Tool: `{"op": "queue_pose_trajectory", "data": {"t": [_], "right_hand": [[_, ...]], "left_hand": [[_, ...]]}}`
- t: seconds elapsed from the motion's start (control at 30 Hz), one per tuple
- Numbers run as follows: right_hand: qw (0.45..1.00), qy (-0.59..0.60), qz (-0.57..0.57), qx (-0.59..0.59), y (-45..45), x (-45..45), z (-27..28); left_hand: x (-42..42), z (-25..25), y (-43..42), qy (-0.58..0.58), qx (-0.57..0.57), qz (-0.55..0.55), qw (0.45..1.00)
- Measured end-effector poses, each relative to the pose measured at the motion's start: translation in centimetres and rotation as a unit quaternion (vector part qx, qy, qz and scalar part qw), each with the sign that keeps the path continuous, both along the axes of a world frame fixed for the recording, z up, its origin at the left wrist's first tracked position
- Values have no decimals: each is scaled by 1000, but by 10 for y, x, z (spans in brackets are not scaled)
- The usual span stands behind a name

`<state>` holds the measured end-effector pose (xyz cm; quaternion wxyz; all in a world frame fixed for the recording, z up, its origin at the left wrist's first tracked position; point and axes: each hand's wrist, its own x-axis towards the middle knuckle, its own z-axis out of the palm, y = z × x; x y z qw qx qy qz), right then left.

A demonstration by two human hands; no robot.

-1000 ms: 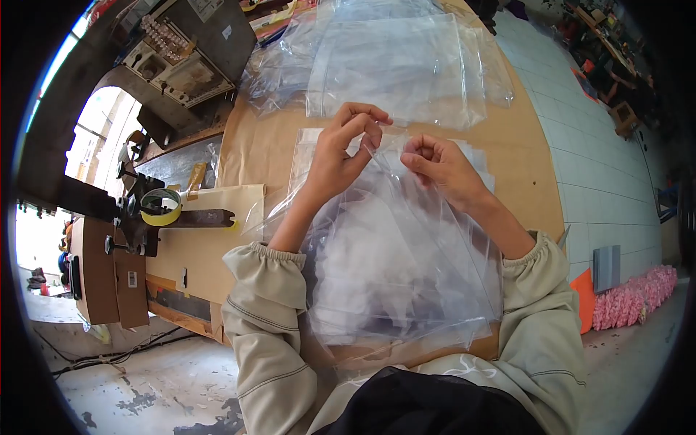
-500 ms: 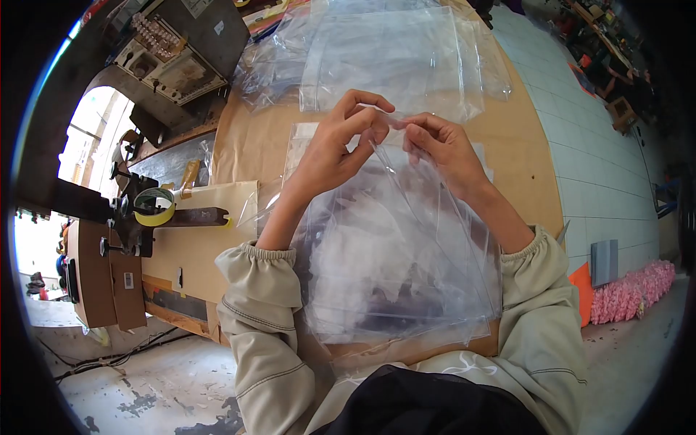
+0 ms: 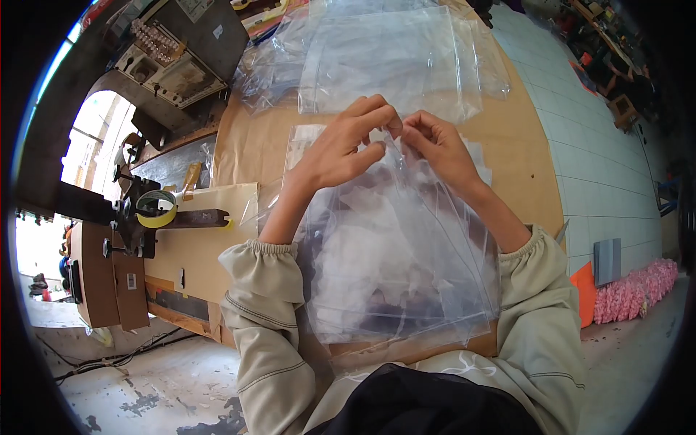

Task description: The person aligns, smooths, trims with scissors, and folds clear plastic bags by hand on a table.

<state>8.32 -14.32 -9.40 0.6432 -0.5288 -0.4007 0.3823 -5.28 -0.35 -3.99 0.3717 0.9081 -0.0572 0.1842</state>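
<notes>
A clear plastic bag (image 3: pixel 413 210) rises in folds from a pile of clear plastic sheets (image 3: pixel 348 268) in front of me. At its gathered top edge, my left hand (image 3: pixel 355 141) has curled fingers closed on the plastic, the thumb lying lower and partly apart from the fingertips. Close beside it on the right, my right hand (image 3: pixel 442 148) pinches the same edge between thumb and fingers. The fingertips of both hands almost meet. Exactly how the film runs between them is hard to see.
More clear plastic sheets (image 3: pixel 384 58) lie at the far side of the brown-covered table (image 3: pixel 518 159). At the left stand a roll of yellow tape (image 3: pixel 156 209) on a dark metal clamp (image 3: pixel 134 217) and a cardboard box (image 3: pixel 98 272). A pink fluffy bundle (image 3: pixel 634 293) lies at the right.
My left hand has turned, its thumb dropping lower and its fingers moving right toward my right hand. The plastic between the hands has shifted; my right hand stays nearly in place.
</notes>
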Motion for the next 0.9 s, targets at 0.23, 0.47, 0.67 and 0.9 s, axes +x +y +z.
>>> {"op": "queue_pose_trajectory", "data": {"t": [0.23, 0.47, 0.67, 0.9], "right_hand": [[997, -57, -29, -37, 2, 8, -16], [987, 99, -58, -111, -10, 4, -6], [980, 118, -16, -157, -22, 1, 10], [974, -121, -97, -167, -25, -13, 1]], "left_hand": [[25, -21, 22, 94, -87, -81, 988], [41, -21, 34, 285, -122, -88, 947], [47, -13, 30, 260, -48, -44, 963], [41, -26, 42, 201, -178, -10, 963]]}}
